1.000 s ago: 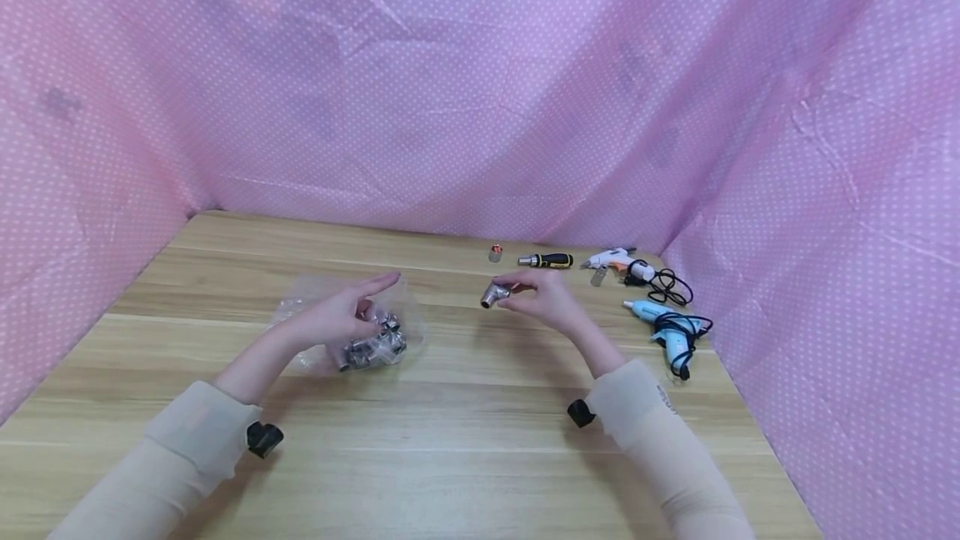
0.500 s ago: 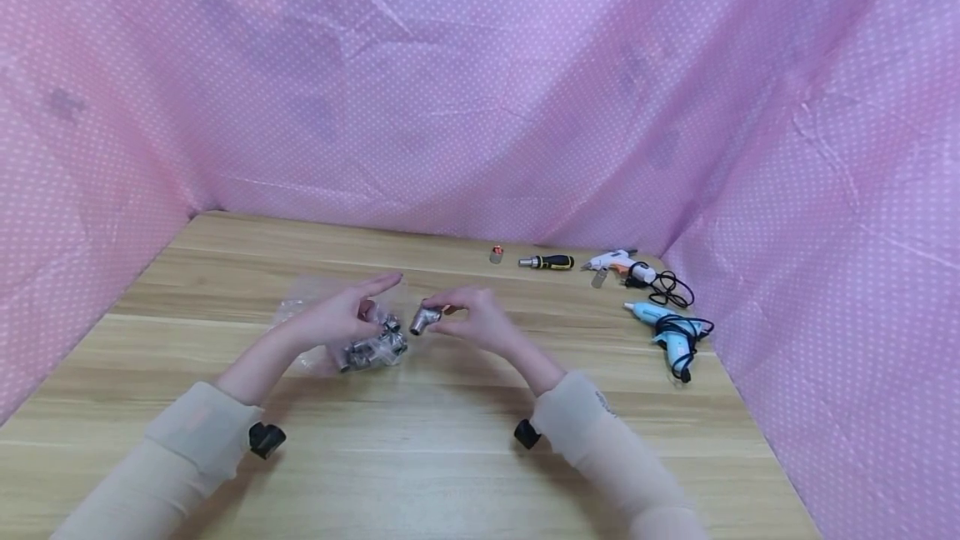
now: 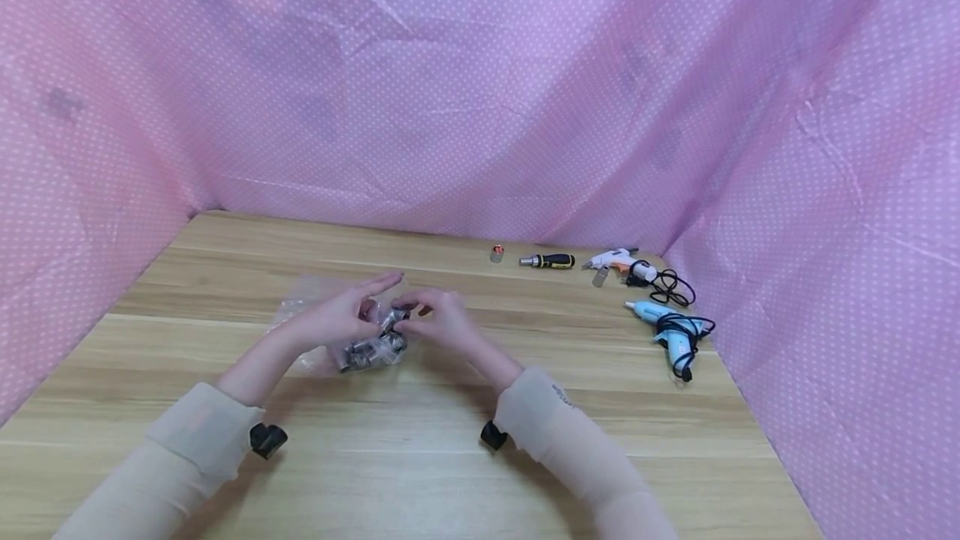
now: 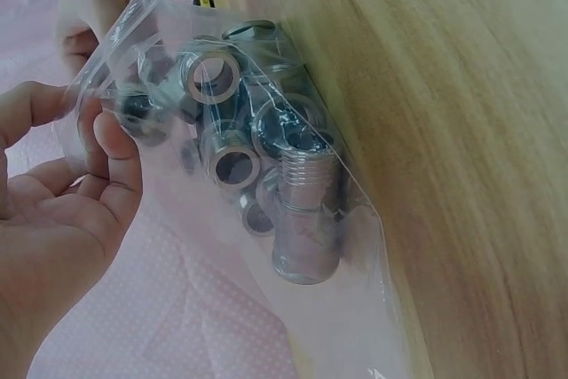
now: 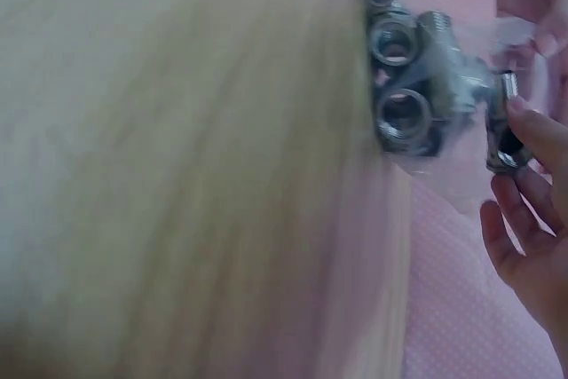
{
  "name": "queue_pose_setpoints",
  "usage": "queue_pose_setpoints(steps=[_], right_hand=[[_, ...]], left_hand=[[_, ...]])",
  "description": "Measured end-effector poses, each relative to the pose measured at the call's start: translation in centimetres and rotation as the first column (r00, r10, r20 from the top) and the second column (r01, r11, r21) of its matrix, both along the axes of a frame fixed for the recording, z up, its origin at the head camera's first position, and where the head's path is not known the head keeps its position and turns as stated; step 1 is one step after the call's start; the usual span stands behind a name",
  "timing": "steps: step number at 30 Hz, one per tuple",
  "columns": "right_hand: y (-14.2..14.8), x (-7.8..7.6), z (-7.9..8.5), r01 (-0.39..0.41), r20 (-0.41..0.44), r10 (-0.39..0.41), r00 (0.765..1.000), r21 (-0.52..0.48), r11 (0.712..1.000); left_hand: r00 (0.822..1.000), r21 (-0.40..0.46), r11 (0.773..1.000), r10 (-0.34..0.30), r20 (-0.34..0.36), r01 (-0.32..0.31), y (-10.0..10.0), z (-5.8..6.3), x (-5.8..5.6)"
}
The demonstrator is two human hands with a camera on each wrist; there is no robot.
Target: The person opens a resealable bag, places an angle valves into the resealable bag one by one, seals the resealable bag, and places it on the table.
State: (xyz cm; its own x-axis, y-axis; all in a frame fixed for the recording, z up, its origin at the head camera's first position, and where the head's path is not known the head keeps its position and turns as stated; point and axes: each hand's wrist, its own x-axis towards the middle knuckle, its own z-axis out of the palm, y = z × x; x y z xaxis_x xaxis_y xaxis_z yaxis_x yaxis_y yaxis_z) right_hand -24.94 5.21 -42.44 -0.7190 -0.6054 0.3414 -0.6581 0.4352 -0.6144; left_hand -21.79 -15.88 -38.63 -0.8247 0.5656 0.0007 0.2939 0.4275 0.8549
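A clear plastic bag (image 4: 293,317) with several shiny metal pipe fittings (image 4: 306,219) lies on the table. My left hand (image 3: 336,322) grips the bag at its mouth, some fingers curled behind the film in the left wrist view. From the other side, my right hand (image 3: 447,328) pinches a metal pipe elbow (image 5: 500,122) between thumb and fingers. This elbow is at the bag's mouth, close above the other fittings, and overlaps them in the head view. Part of it is hidden by the right fingers.
Along the back of the wooden table (image 3: 420,457) stand a small clear jar with red bits (image 3: 497,253), a black-and-yellow screwdriver (image 3: 549,262) and a small clear container (image 3: 600,277). A white glue gun (image 3: 615,259) and a light-blue glue gun (image 3: 675,336) with black cords lie right. Pink dotted cloth (image 3: 480,107) hangs around.
My right hand has moved left with the pipe elbow, from the middle of the table to the bag's mouth. The left hand and the bag have stayed almost still.
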Motion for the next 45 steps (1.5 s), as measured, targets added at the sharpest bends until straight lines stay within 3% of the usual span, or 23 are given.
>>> queue_pose_setpoints(steps=[11,16,20,26,31,34,39,45], right_hand=[[0.0,-0.1,-0.4,0.077,0.073,-0.07,0.995,-0.108,0.991],[0.3,-0.7,-0.4,0.162,0.073,-0.153,0.986,-0.135,0.978],[0.0,-1.2,-0.7,0.22,0.123,-0.203,0.972,-0.146,0.965],[-1.0,-1.6,-0.6,0.25,0.189,-0.217,0.958,-0.169,0.953],[-1.1,-1.6,-0.1,0.257,0.219,-0.203,0.955,-0.262,0.93],[-0.6,-1.4,0.7,0.25,0.215,-0.189,0.958,-0.306,0.919],[0.6,-0.9,2.8,0.269,0.189,-0.223,0.956,-0.265,0.926],[1.9,-0.3,6.2,0.341,0.181,-0.296,0.938,-0.331,0.88]], left_hand=[[1.0,-0.001,1.0,0.009,-0.013,-0.009,-0.2,-0.1,0.0],[1.0,-0.001,1.0,0.012,-0.012,-0.012,-0.2,-0.1,0.1],[1.0,-0.005,1.0,0.013,-0.02,-0.013,-0.3,-0.2,0.2],[1.0,0.003,1.0,0.006,-0.016,-0.006,-0.3,0.0,0.3],[1.0,-0.001,1.0,-0.014,-0.024,0.014,0.0,0.4,0.5],[0.996,-0.026,0.999,-0.045,-0.073,0.043,0.3,0.8,0.6],[0.976,-0.049,0.996,-0.086,-0.199,0.077,0.4,1.9,0.8],[0.947,-0.029,1.0,0.001,-0.321,-0.011,0.2,3.9,1.4]])
